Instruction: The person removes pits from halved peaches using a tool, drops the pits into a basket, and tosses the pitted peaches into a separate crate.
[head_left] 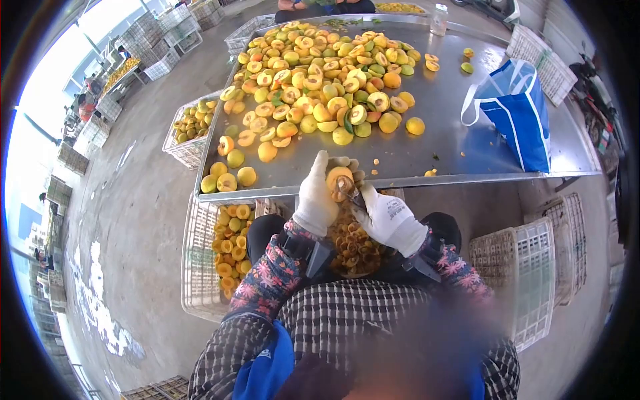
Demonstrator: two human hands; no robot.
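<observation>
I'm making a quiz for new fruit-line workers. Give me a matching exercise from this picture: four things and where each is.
1. blue bag
2. peach half
3. clear bottle
4. crate of halved fruit

a. far edge of the metal table
b. in the left hand
c. on the floor, under the table's left end
d. table's right side

Pairs: 1-d, 2-b, 3-a, 4-c

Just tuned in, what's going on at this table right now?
A seated person in white gloves holds a halved peach in the left hand while the right hand works a small tool into its cut face. A container of pits sits in their lap. Halved and whole fruit is piled on the metal table, beside a blue bag. A crate of halves stands at their left.
</observation>
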